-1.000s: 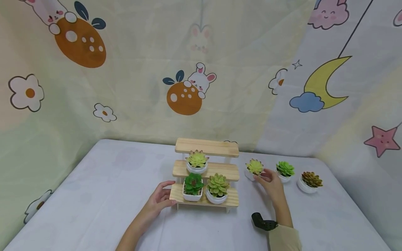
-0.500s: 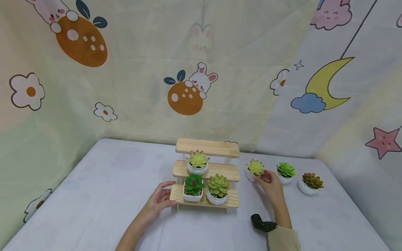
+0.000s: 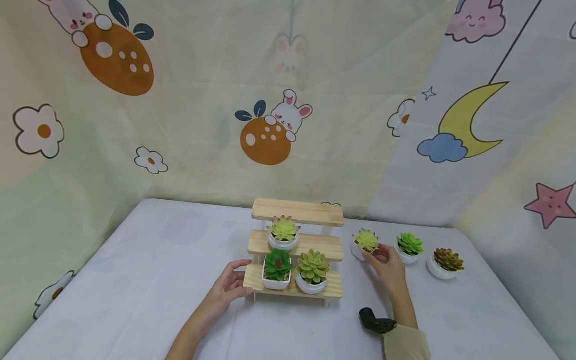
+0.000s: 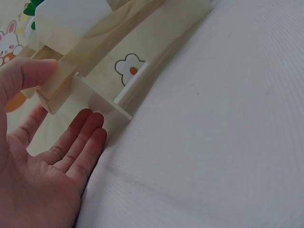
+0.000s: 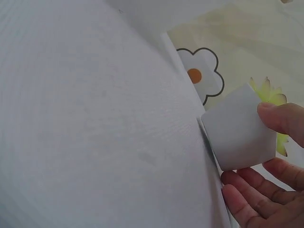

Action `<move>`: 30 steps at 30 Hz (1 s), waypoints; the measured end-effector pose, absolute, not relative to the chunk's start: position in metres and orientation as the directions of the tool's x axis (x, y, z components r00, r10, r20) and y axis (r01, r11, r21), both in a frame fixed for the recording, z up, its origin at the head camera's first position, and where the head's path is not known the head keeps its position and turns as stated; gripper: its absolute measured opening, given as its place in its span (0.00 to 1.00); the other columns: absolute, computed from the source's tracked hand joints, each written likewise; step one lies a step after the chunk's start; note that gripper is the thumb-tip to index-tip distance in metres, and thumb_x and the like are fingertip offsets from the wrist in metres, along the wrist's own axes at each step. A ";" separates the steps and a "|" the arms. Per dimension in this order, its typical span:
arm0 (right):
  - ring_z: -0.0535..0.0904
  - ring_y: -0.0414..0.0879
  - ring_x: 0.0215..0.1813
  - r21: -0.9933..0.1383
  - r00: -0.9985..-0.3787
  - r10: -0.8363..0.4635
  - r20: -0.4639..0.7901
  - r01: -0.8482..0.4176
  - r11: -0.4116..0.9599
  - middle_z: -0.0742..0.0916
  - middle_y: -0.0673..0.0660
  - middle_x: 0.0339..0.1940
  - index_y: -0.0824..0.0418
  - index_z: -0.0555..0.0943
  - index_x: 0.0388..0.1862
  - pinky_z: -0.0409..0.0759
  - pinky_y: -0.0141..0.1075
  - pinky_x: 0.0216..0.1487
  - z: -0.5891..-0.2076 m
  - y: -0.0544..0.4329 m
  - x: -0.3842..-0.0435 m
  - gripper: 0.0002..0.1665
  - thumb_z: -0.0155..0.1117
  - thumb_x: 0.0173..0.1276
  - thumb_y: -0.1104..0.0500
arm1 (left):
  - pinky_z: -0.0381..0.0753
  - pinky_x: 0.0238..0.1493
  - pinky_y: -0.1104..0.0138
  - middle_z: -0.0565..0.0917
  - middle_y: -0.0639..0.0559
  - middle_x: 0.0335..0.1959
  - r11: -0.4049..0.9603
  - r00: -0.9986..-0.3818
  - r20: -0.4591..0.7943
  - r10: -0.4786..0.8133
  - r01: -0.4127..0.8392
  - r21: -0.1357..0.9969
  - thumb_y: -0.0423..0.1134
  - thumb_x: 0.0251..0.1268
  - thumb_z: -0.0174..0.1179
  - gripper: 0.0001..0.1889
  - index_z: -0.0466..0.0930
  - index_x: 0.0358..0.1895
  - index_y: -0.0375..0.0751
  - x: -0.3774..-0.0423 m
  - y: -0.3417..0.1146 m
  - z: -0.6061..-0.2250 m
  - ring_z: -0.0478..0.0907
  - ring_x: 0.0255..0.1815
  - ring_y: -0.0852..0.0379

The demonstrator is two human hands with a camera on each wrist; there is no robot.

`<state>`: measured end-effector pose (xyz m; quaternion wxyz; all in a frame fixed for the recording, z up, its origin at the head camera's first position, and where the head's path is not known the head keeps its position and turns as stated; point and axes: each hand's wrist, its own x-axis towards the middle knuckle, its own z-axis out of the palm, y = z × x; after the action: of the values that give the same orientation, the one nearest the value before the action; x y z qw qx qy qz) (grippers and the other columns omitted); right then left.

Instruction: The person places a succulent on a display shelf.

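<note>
My left hand [image 3: 228, 283] holds the left end of a three-tier wooden plant stand [image 3: 294, 243] at its lowest shelf. In the left wrist view the thumb [image 4: 40, 71] lies on the shelf's end, the index finger on its far side and the other fingers spread below. My right hand [image 3: 388, 266] pinches a yellow-green potted succulent [image 3: 365, 241] right of the stand. Its white angular pot [image 5: 242, 133] sits between thumb and fingers in the right wrist view, base close to the tabletop. A dark green succulent [image 3: 277, 265] and a pale green one [image 3: 311, 267] stand on the bottom shelf.
On the middle shelf sits another yellow-green succulent [image 3: 283, 231]. A bright green succulent [image 3: 409, 245] and a brownish one [image 3: 446, 261] stand right of my right hand on the white-covered table [image 3: 148, 280]. A printed cloth [image 3: 193, 125] hangs behind the table.
Both hands keep their places on the stand and the pot. The whole head view has shifted very slightly.
</note>
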<state>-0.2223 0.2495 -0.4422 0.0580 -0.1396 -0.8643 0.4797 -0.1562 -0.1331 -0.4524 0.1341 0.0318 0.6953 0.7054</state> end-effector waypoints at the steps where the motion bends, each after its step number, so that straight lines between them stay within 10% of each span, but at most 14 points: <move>1: 0.71 0.58 0.61 -0.848 -0.954 0.297 -0.038 0.188 0.496 0.73 0.68 0.60 0.68 0.59 0.67 0.69 0.48 0.58 -0.442 0.249 -0.222 0.41 0.61 0.63 0.48 | 0.70 0.52 0.64 0.73 0.43 0.57 0.003 -0.962 -0.141 0.234 -0.144 0.990 0.38 0.57 0.61 0.33 0.59 0.66 0.50 -0.156 -0.133 -0.452 0.74 0.52 0.54; 14: 0.72 0.54 0.58 -0.878 -0.953 0.300 -0.042 0.178 0.445 0.72 0.64 0.60 0.66 0.57 0.68 0.75 0.28 0.44 -0.425 0.245 -0.219 0.44 0.61 0.63 0.44 | 0.71 0.51 0.66 0.72 0.42 0.57 0.008 -0.960 -0.128 0.248 -0.130 0.991 0.37 0.58 0.61 0.33 0.58 0.67 0.48 -0.155 -0.133 -0.453 0.75 0.50 0.56; 22: 0.73 0.25 0.35 -0.908 -0.932 0.359 0.039 0.117 0.402 0.75 0.60 0.54 0.65 0.63 0.64 0.76 0.27 0.40 -0.412 0.244 -0.217 0.40 0.64 0.61 0.45 | 0.71 0.51 0.67 0.72 0.41 0.57 0.005 -0.958 -0.128 0.258 -0.132 0.991 0.37 0.58 0.60 0.33 0.57 0.67 0.47 -0.155 -0.133 -0.450 0.74 0.50 0.57; 30: 0.75 0.33 0.39 -0.926 -0.919 0.379 0.109 0.045 0.374 0.76 0.58 0.51 0.66 0.63 0.64 0.78 0.26 0.39 -0.401 0.242 -0.214 0.45 0.65 0.58 0.41 | 0.70 0.51 0.66 0.72 0.41 0.57 0.005 -0.956 -0.121 0.267 -0.124 0.992 0.37 0.59 0.60 0.33 0.56 0.67 0.46 -0.154 -0.133 -0.449 0.74 0.51 0.56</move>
<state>-0.2143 0.2421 -0.4007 0.1535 -0.1300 -0.8145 0.5442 -0.1545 -0.1330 -0.4494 0.1387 0.0514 0.6952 0.7034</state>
